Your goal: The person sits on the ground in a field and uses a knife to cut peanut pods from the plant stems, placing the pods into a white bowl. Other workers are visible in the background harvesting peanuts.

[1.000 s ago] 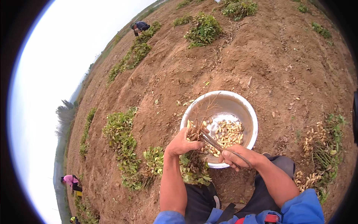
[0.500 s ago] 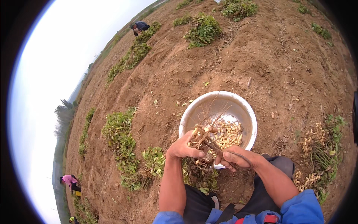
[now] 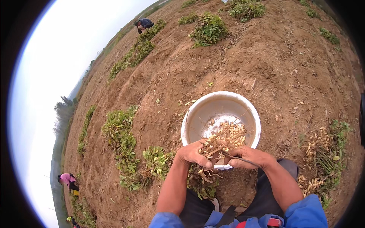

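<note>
Over the near rim of a white basin (image 3: 257, 127), both my hands are at the root end of a peanut plant (image 3: 217, 147). My left hand (image 3: 192, 152) is closed around the tangled roots. From the other side, my right hand (image 3: 249, 156) has its fingers curled into the same roots, and its fingertips are partly hidden. A dark, thin stem-like length lies across my right hand toward the wrist. Leaves of a plant (image 3: 203, 187) show below my left hand, between my knees. Loose peanuts (image 3: 235, 130) lie in the basin, partly behind the roots.
Pulled peanut plants with pods (image 3: 321, 159) lie on the soil at my right. Leafy piles (image 3: 121, 133) run along the left, and more plants (image 3: 209, 29) lie farther off. One person (image 3: 144, 24) crouches far ahead; another in pink (image 3: 67, 179) bends at far left.
My hands and the roots have shifted slightly, and my right hand has closed in on the tangle. The roots now cover more of the basin's near rim.
</note>
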Motion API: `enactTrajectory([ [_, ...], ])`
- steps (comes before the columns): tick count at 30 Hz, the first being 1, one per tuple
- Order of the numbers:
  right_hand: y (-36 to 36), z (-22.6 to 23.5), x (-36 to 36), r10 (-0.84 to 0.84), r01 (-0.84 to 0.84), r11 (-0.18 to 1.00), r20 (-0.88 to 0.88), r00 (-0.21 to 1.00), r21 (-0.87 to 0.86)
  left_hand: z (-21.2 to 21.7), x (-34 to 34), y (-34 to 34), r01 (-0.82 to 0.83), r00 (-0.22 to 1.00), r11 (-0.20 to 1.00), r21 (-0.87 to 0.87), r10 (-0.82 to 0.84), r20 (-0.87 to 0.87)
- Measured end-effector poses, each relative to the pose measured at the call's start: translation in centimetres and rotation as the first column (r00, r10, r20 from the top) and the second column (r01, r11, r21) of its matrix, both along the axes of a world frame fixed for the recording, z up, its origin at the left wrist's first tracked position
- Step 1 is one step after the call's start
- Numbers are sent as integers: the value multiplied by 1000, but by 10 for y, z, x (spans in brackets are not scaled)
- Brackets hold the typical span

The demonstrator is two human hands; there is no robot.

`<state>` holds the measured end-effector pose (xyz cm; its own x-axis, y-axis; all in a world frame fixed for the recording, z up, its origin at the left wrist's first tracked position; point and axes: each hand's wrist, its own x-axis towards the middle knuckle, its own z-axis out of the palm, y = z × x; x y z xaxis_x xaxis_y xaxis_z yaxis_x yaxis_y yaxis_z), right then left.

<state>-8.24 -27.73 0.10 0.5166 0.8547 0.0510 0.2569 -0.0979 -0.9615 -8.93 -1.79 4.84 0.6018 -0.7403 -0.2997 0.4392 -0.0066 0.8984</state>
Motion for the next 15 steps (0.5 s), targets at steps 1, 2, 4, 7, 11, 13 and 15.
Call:
enactTrajectory([
  [1,2,1,0,-1,1,1000,27,1000,13,1,-3,-3,-22,999,999,-47,20,-26],
  [2,3,4,-2,22,-20,1000,-93,995,23,-1,-4,-3,-16,1000,999,-37,16,-5],
  [4,2,16,-7,61,-49,998,-326,943,46,-4,-4,-6,2,999,1000,-19,-1,35],
  [7,8,1,-10,188,-103,974,-465,865,201,-6,-9,-15,-22,1000,996,-81,22,-6],
  [11,15,5,-15,-39,96,988,-405,914,120,-7,-5,-14,-73,997,993,-89,70,-30],
  [13,19,-5,-12,-180,209,974,-254,950,90,-13,1,-11,-119,993,991,-66,119,-3],
  [15,17,-4,-3,-290,281,954,-79,954,-108,-13,4,-11,-181,980,982,-61,185,73],
])
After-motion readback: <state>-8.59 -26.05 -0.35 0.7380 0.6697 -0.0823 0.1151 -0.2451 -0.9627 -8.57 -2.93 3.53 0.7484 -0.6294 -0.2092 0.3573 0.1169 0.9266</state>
